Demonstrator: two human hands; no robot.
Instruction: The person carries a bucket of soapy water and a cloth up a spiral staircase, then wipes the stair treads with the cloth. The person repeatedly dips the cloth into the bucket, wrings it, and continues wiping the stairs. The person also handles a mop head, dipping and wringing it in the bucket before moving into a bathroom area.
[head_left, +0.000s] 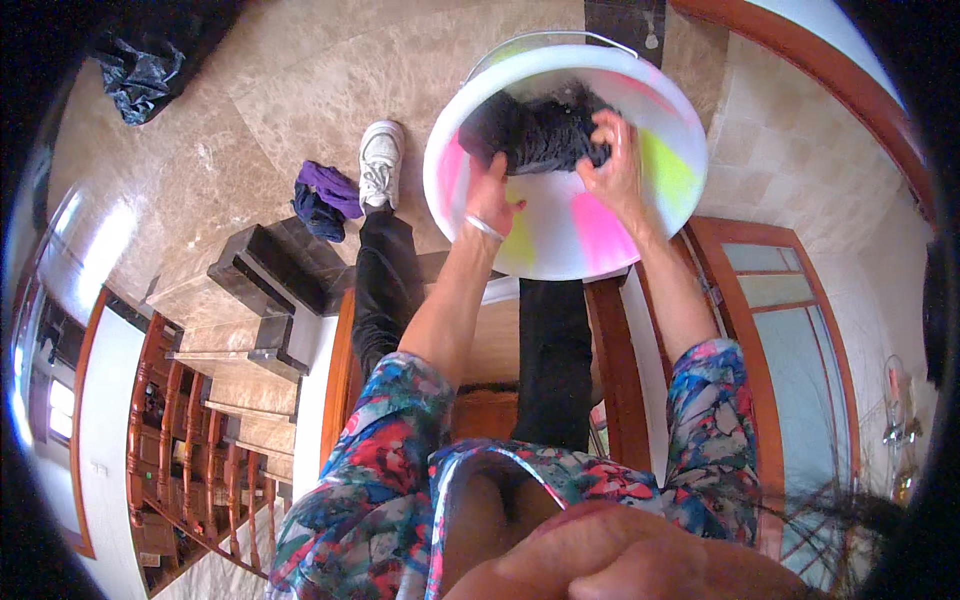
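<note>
A wet-looking black cloth (551, 135) lies bunched in a white plastic bucket (555, 217) with pink and yellow-green patches. At the cloth's right end, my right hand (619, 165) has its bent fingers and thumb closed on the fabric. My left hand (491, 195) is at the near left end, one finger touching the cloth and the thumb apart from it. Its other fingers are blurred, so its grip is unclear. A white band (485, 227) circles my left wrist. The bucket's wire handle (555, 33) rests up beyond the far rim.
Purple cloth (330, 187) and dark blue cloth (319, 216) lie on the marble floor beside my white shoe (381, 161). Stone steps (247, 360) and a wooden railing (169, 390) are at the left. A glazed wooden door (795, 337) stands right; a black plastic bag (139, 75) lies far left.
</note>
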